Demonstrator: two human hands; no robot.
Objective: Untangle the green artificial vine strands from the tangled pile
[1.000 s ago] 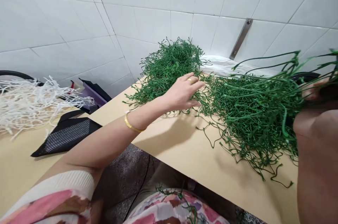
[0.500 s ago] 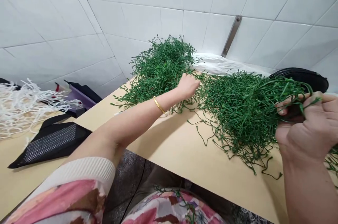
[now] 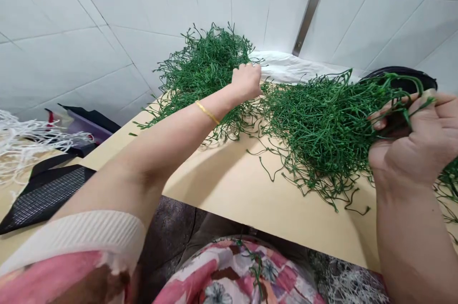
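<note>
Two heaps of thin green cords with small knotted ends lie on the pale yellow table (image 3: 229, 175). My left hand (image 3: 247, 80) is closed at the gap between the left heap (image 3: 207, 60) and the right heap (image 3: 318, 127); whatever its fingers grip is hidden. A gold bangle (image 3: 207, 112) circles that wrist. At the right, my right hand (image 3: 411, 127) is curled round several green cords, which loop over its fingers beside the right heap.
White cords (image 3: 32, 144) and a black mesh piece (image 3: 50, 194) lie at the left. A white plastic sheet (image 3: 286, 65) runs along the tiled wall, under a metal bracket (image 3: 307, 20). A round black object (image 3: 404, 75) stands behind my right hand.
The view has shifted, so the table and heaps sit lower-left or higher in the picture. My left hand has risen slightly beside the heaps; my right hand still holds green cords.
</note>
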